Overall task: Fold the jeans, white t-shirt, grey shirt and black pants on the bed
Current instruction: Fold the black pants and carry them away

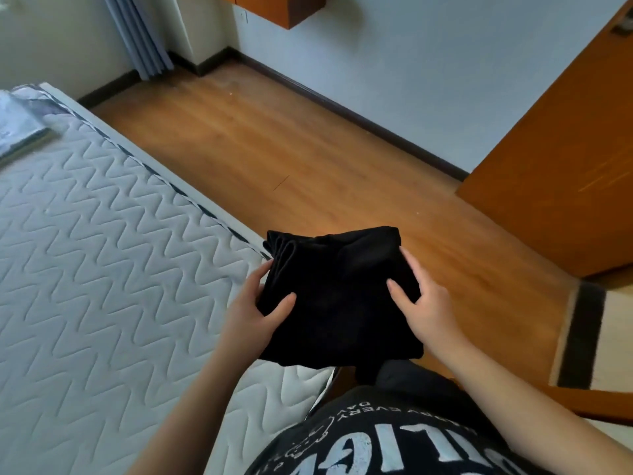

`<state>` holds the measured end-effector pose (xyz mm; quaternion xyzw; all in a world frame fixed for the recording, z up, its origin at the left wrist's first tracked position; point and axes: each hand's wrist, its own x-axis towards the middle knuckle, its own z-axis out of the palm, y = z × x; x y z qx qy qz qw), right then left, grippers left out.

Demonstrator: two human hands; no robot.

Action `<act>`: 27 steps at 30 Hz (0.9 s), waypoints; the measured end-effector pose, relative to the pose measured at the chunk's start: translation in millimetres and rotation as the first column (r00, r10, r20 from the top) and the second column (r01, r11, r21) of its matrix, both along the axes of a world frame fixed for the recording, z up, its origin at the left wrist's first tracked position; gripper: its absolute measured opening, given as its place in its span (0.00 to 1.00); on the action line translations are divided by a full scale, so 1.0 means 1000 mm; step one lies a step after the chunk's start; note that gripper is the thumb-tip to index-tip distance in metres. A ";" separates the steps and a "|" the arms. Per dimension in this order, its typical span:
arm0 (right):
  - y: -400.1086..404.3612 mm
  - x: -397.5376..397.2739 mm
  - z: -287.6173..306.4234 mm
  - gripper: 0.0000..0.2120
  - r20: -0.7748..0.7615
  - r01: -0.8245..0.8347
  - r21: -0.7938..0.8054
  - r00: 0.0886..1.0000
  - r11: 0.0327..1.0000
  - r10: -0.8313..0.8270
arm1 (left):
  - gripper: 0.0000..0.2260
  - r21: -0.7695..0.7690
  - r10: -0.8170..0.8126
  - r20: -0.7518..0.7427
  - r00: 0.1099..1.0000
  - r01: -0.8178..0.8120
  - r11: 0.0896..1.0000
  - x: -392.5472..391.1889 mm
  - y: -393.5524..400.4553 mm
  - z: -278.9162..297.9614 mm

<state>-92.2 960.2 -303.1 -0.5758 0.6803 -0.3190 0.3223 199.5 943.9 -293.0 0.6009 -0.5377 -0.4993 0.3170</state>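
Wooden floor [274, 138] fills the middle of the view, running to a dark skirting board below a pale wall. Bed [85, 252] on the left: bare quilted white mattress, zigzag stitching, its corner near the person's torso. Orange-brown door [555, 173] stands at right. A folded pale item [17, 128] lies at the bed's far left edge; too cut off to identify. Black pants [335, 296], folded into a compact thick bundle, held in the air over the bed's corner and the floor beside it, drawstring visible at the upper left. Left hand [253, 310] grasps the bundle's left edge, thumb on top. Right hand [424, 303] grips the right side, fingers spread on the cloth.
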 end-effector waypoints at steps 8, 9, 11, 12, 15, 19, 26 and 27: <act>-0.132 -0.108 -0.027 0.28 0.022 -0.038 -0.007 0.999 0.999 0.039 | 0.26 0.029 0.062 0.029 0.998 -0.063 0.998 -0.117 -0.111 -0.020; -0.150 -0.124 -0.028 0.28 0.022 -0.040 0.003 0.999 0.999 0.040 | 0.26 0.040 0.079 0.024 0.997 -0.080 0.996 -0.134 -0.128 -0.021; -0.180 -0.157 -0.027 0.28 0.026 -0.052 0.037 0.998 0.998 0.051 | 0.27 0.063 0.108 0.033 0.994 -0.110 0.992 -0.166 -0.160 -0.017; -0.194 -0.176 -0.026 0.28 0.035 -0.055 0.062 0.998 0.997 0.053 | 0.27 0.072 0.123 0.043 0.991 -0.126 0.989 -0.184 -0.175 -0.012; -0.237 -0.234 -0.017 0.27 0.062 -0.070 0.113 0.996 0.991 0.063 | 0.27 0.070 0.141 0.065 0.988 -0.145 0.987 -0.234 -0.215 0.002; -0.291 -0.285 -0.001 0.28 0.080 -0.076 0.067 0.994 0.995 0.070 | 0.26 0.026 0.194 0.040 0.980 -0.195 0.980 -0.286 -0.265 0.014; -0.361 -0.311 0.012 0.28 0.123 -0.053 0.063 0.991 0.997 0.045 | 0.24 0.040 0.280 -0.052 0.959 -0.278 0.960 -0.316 -0.321 0.020; -0.371 -0.311 0.014 0.28 0.119 -0.060 0.060 0.992 0.996 0.053 | 0.24 0.054 0.299 -0.082 0.951 -0.295 0.954 -0.314 -0.326 0.020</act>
